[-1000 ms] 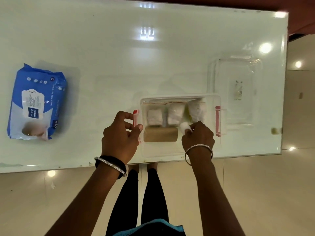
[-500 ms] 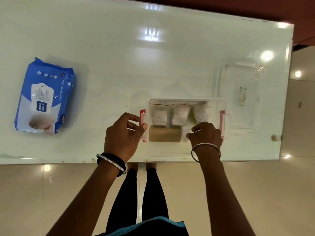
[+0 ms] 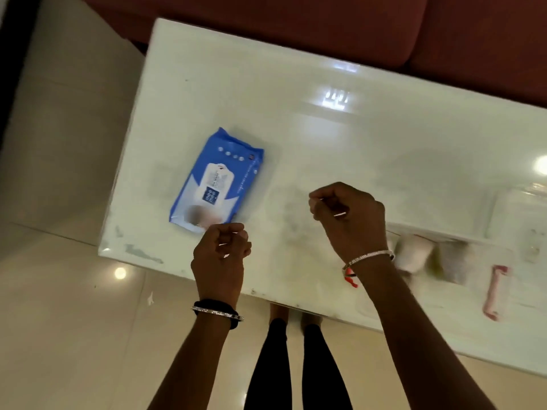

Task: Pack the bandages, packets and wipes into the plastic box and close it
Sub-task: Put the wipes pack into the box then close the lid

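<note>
A blue pack of wipes [image 3: 216, 180] lies flat on the glossy white table [image 3: 325, 149], left of centre. My left hand [image 3: 220, 255] hovers just below the pack's near end, fingers curled in, holding nothing. My right hand [image 3: 347, 216] is a loose fist above the table to the right of the pack, also with nothing in it. The clear plastic box [image 3: 461, 261] with red latches sits at the right, partly behind my right wrist; white bandage rolls [image 3: 413, 255] show inside it, blurred.
The box's clear lid [image 3: 529, 202] lies on the table at the far right edge of view. A dark red sofa [image 3: 384, 31] runs behind the table. My legs stand on the tiled floor at the table's near edge.
Both hands left the box and moved left toward the wipes pack. My view swung left, so the box now sits at the right and the pack near the middle.
</note>
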Available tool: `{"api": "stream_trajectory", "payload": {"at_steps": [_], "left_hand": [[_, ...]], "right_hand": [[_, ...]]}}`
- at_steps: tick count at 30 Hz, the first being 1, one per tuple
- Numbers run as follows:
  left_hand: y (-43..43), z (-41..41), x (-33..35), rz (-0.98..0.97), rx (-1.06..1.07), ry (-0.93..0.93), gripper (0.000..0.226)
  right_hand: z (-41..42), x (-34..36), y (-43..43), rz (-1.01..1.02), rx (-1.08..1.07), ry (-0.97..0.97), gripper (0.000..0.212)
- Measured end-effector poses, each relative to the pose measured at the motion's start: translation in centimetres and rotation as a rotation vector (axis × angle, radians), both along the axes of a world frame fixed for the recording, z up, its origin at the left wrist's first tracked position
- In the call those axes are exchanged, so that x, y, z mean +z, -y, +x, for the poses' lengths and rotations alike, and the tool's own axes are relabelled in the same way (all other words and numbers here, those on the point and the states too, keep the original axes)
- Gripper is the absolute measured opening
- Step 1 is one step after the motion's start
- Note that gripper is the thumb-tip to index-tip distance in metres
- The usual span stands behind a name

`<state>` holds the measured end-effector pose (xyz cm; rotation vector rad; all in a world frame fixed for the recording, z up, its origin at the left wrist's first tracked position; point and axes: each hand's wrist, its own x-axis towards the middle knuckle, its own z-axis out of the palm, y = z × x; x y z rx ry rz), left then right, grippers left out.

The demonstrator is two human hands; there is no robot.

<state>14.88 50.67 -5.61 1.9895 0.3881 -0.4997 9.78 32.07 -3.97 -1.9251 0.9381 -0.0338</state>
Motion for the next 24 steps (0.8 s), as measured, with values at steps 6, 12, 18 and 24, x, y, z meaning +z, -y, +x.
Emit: {"api": "stream_trajectory", "payload": {"at_steps": [6,12,18,24], "left_hand": [[-3.9,2.2,-2.8,0.172,0.305,0.066,0.039],[-5.1,4.7,-5.4,-0.182,0.519,-0.272,0.05],[-4.5,6.3,-5.9,-0.412,0.477,-0.401,0.039],[-5.7,6.1,-6.0,-0.427,0.405,-0.429,0.027]], "right_hand": [[7.7,-4.4,-3.6,0.027,0.145,-0.044,0.028],[14.2,-7.7,-4.4,0.11,0.18,-0.225,0.065],[16.0,-9.4,-3.3,0.208,0.153,-0.331,0.061],[13.5,-9.5,-2.1,0.479,0.076,-0.348,0.044]]}}
